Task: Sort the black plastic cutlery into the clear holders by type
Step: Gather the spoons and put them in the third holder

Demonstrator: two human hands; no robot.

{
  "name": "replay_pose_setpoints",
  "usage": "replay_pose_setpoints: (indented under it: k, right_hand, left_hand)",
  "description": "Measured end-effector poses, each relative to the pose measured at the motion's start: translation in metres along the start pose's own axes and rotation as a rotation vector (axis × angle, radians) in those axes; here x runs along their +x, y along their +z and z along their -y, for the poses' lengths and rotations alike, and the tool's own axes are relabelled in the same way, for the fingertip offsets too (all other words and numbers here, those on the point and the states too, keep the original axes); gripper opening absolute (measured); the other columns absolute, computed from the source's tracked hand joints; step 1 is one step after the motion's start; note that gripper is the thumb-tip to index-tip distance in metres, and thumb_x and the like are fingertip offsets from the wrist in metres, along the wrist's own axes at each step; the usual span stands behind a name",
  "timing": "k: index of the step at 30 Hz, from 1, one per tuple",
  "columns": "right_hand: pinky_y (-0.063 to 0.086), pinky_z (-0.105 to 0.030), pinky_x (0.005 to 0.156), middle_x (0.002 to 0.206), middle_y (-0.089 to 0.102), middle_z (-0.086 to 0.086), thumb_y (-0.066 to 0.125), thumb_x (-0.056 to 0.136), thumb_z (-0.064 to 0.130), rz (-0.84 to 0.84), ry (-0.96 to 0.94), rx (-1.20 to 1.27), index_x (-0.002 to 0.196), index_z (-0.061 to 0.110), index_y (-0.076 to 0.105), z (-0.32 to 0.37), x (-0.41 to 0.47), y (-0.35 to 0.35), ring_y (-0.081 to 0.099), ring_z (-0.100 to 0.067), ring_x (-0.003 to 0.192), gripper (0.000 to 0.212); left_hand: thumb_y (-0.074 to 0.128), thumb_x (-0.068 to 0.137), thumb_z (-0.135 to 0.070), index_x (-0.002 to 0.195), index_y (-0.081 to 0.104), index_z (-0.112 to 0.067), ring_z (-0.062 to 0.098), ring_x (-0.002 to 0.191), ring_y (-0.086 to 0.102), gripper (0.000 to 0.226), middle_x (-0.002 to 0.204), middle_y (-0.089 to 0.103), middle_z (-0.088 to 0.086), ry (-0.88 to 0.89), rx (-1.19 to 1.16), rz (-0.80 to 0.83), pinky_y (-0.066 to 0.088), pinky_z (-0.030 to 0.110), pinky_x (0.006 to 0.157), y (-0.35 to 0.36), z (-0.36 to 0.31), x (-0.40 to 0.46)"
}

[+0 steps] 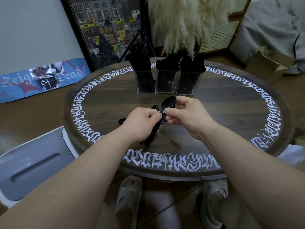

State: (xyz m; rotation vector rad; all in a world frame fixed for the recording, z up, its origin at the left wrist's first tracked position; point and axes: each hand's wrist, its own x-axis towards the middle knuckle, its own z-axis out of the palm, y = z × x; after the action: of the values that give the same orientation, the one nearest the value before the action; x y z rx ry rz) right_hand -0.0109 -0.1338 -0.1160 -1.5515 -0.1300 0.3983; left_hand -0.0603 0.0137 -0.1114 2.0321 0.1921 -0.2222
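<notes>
My left hand [140,124] is closed round a bunch of black plastic spoons [152,129], handles pointing down toward the table. My right hand [186,114] pinches the neck of one spoon [169,102], whose bowl sticks up between my hands. Another spoon bowl [155,107] shows above my left fingers, and one more [122,121] lies left of my left hand. Three clear holders stand in a row at the far side: the left holder [145,83] with knives, the middle holder [165,82] with forks, the right holder [188,83] with spoons.
The round dark wooden table [222,113] has white lettering round its rim. A grey chair [33,166] is at the lower left, a skateboard deck [41,80] and framed picture [107,27] behind, pampas grass [186,22] at the back, a cardboard box [267,61] at the right.
</notes>
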Motion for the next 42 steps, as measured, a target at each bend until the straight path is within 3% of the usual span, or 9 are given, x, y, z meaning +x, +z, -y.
replay_pose_setpoints:
  k: [7,12,16,20,23,27,32,36,42]
  right_hand:
    - [0.056,-0.022,0.057,0.077,0.066,-0.011,0.063,0.089,0.004,-0.121,-0.003,0.078,0.087,0.005,0.063,-0.001,0.001,0.004,0.063,-0.012,0.056,0.002]
    - [0.055,-0.023,0.061,0.079,0.067,-0.006,0.055,0.093,0.000,-0.116,-0.017,0.035,0.088,0.012,0.066,-0.001,0.003,0.003,0.065,-0.013,0.062,0.017]
    - [0.054,-0.023,0.063,0.083,0.066,-0.005,0.050,0.094,-0.002,-0.104,-0.022,-0.004,0.095,0.012,0.065,-0.005,0.005,0.004,0.065,-0.013,0.067,0.021]
    - [0.055,-0.026,0.067,0.090,0.064,-0.002,0.055,0.092,0.001,-0.160,-0.117,-0.279,0.129,0.015,0.056,-0.008,0.007,0.001,0.063,-0.013,0.069,0.039]
    - [0.056,-0.034,0.079,0.090,0.064,0.002,0.053,0.095,0.009,-0.242,-0.216,-0.414,0.135,0.021,0.051,-0.008,0.007,0.000,0.065,-0.014,0.076,0.043]
    - [0.050,-0.037,0.092,0.110,0.065,-0.005,0.042,0.100,0.016,-0.216,-0.301,-0.697,0.137,0.019,0.051,-0.010,0.005,0.001,0.062,-0.021,0.100,0.038]
    - [0.054,-0.027,0.072,0.087,0.067,0.007,0.053,0.095,0.010,-0.243,-0.254,-0.337,0.121,0.020,0.064,-0.004,-0.001,-0.007,0.062,-0.005,0.070,0.030]
    - [0.052,-0.026,0.074,0.087,0.070,0.008,0.060,0.090,0.005,-0.247,-0.279,-0.238,0.093,0.030,0.068,0.001,-0.011,-0.014,0.064,-0.005,0.080,0.026]
    - [0.043,-0.008,0.066,0.069,0.066,0.022,0.064,0.086,0.001,-0.341,-0.440,-0.326,0.085,0.025,0.072,0.040,-0.025,-0.048,0.058,0.010,0.063,0.025]
  left_hand:
    - [0.045,0.100,-0.031,0.079,0.067,-0.026,-0.005,0.051,0.051,0.031,0.066,0.061,-0.011,0.024,0.070,-0.008,0.039,0.009,0.051,0.000,-0.001,0.002]
    - [0.055,0.096,-0.026,0.103,0.069,-0.020,0.006,0.073,0.070,0.017,0.084,0.070,-0.004,-0.040,-0.094,-0.022,0.054,0.023,0.067,-0.001,-0.001,0.001]
    - [0.047,0.100,-0.027,0.101,0.067,-0.019,0.006,0.071,0.064,0.021,0.079,0.067,-0.006,-0.040,-0.017,0.042,0.048,0.023,0.066,-0.003,-0.001,0.002]
    - [0.038,0.103,-0.024,0.108,0.064,-0.011,0.009,0.071,0.054,0.030,0.074,0.057,-0.004,-0.018,0.093,0.012,0.043,0.024,0.067,0.001,0.000,0.004]
    - [0.037,0.103,-0.022,0.111,0.062,-0.015,0.008,0.068,0.054,0.028,0.076,0.056,-0.006,0.032,0.149,-0.010,0.041,0.023,0.063,0.004,-0.002,0.004]
    - [0.037,0.102,-0.020,0.079,0.054,-0.016,0.010,0.058,0.045,0.029,0.064,0.049,-0.007,0.081,0.209,0.008,0.036,0.028,0.059,0.008,-0.002,0.003]
    - [0.035,0.102,-0.023,0.081,0.054,-0.022,0.010,0.061,0.044,0.028,0.066,0.049,-0.007,0.175,0.216,-0.057,0.035,0.031,0.062,0.014,-0.005,0.004]
    - [0.037,0.102,-0.026,0.086,0.054,-0.025,0.013,0.072,0.052,0.023,0.076,0.055,-0.006,0.255,0.297,-0.067,0.042,0.036,0.068,0.022,-0.012,-0.002]
    - [0.049,0.096,-0.034,0.139,0.046,-0.027,0.016,0.117,0.044,0.043,0.125,0.054,-0.008,0.412,0.606,-0.212,0.038,0.030,0.097,0.020,-0.037,0.006]
